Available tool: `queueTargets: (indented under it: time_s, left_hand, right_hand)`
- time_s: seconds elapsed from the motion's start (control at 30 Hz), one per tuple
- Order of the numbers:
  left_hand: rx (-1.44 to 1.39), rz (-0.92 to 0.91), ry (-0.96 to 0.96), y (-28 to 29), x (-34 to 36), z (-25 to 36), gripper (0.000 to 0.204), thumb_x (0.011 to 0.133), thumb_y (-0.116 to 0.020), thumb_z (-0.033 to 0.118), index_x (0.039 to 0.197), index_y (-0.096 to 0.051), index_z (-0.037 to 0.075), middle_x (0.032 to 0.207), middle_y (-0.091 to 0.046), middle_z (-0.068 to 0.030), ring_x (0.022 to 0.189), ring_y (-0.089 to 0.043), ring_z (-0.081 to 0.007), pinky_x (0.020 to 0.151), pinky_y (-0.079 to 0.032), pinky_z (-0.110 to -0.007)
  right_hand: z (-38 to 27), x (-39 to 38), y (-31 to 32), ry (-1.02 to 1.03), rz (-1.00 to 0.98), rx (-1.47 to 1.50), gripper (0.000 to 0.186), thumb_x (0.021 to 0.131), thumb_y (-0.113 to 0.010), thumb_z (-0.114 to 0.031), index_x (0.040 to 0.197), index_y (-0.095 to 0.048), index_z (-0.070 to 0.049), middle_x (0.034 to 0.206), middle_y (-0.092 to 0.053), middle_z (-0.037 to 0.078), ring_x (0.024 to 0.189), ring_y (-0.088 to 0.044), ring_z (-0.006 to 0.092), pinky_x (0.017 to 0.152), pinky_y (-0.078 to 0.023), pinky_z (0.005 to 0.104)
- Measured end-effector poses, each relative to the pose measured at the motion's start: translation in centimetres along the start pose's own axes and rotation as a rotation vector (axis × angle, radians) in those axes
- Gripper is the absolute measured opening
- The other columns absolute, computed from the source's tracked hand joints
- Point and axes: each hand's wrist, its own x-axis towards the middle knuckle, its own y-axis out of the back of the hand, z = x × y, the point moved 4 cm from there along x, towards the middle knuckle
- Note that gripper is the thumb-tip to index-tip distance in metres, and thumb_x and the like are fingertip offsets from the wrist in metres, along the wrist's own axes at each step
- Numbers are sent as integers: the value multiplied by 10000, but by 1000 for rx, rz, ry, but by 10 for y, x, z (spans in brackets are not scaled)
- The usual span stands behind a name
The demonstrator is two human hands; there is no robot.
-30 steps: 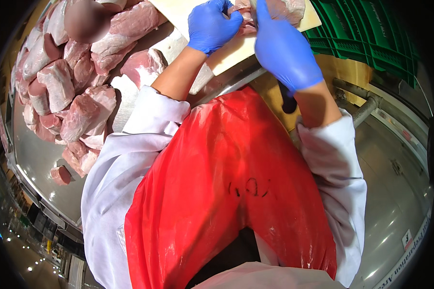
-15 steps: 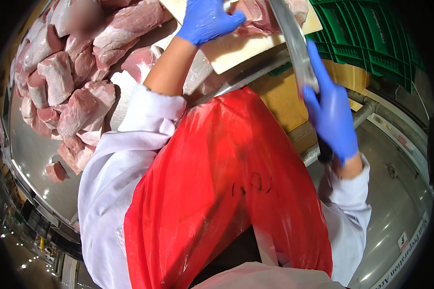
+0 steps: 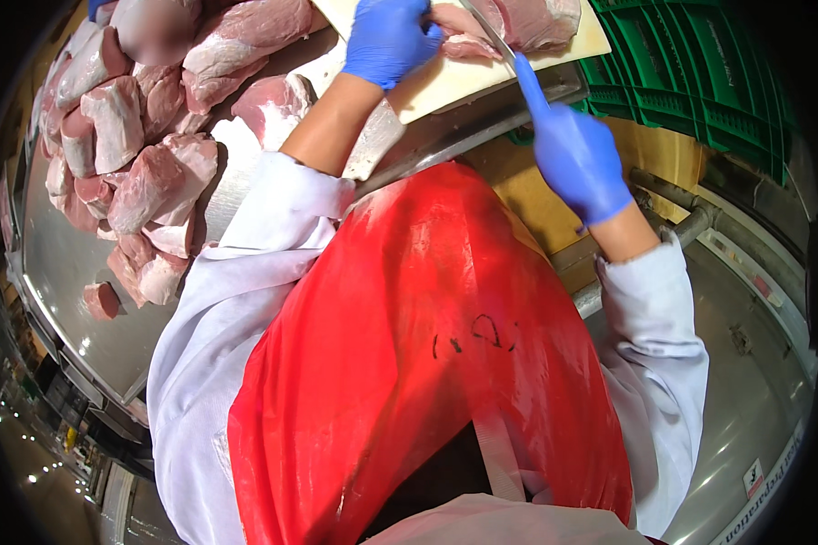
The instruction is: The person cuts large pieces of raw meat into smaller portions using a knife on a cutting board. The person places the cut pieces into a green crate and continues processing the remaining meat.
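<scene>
My left hand (image 3: 386, 45), in a blue glove, is closed at the left end of a pink cut of meat (image 3: 463, 41) on a cream cutting board (image 3: 413, 100). My right hand (image 3: 575, 163), also gloved, grips a knife (image 3: 491, 34), index finger stretched along the blade; the handle is mostly hidden. The blade lies across the meat, beside a larger piece (image 3: 541, 20) on the board's right side.
Several raw meat pieces (image 3: 145, 191) are heaped on the steel table (image 3: 59, 263) to my left. Green plastic crates (image 3: 700, 73) stand at the upper right, above metal pipework (image 3: 682, 232). A blue shape (image 3: 100, 11), too cropped to identify, shows at the top left.
My right hand swung down and right with the knife, then came back up and left, putting the blade over the meat again. My left hand stays at the board, its fingers now more curled.
</scene>
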Motion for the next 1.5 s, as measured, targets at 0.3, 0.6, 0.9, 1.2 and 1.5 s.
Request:
queueTargets:
  time_s: [0.3,0.6,0.9,1.2,1.5]
  left_hand:
    - [252,98,-11,-8,-26,59,545,745,-708,491,1114,-653,94,1121,-587,-176,1059,-537,-372,887,-429,-524]
    - [411,107,154,-7,-3,30,244,758,-654,197,864,-591,-13,827,-563,-229,812,-564,-415,731,-476,-508]
    - [-511,889,759,184,-232,-26,177,928,-541,123,1058,-640,53,975,-677,-36,779,-571,-128,703,-422,-280]
    - [833,515,961,197,-460,-22,469,859,-767,224,1216,-594,-26,1013,-645,-140,907,-637,-292,873,-528,-425]
    - [477,176,105,-34,-48,142,949,683,-924,370,1409,-436,4,1460,-435,-269,1341,-460,-421,1096,-408,-476]
  right_hand:
    - [48,-45,-17,99,-98,-125,896,843,-531,4,1635,-140,-148,726,-633,166,568,-650,329,515,-537,457]
    - [130,-86,-13,245,-250,-110,899,838,-556,25,1633,-191,-183,739,-612,156,562,-624,330,520,-517,455]
    - [246,-72,-46,189,69,708,767,939,-567,-8,1615,-262,-206,698,-558,165,533,-490,266,567,-465,349]
    - [263,-49,-69,118,147,1016,774,950,-560,-4,1625,-231,-190,608,-444,33,551,-375,109,553,-405,255]
    - [276,-71,-83,5,208,1129,778,928,-539,3,1625,-220,-128,623,-553,48,526,-486,99,526,-447,286]
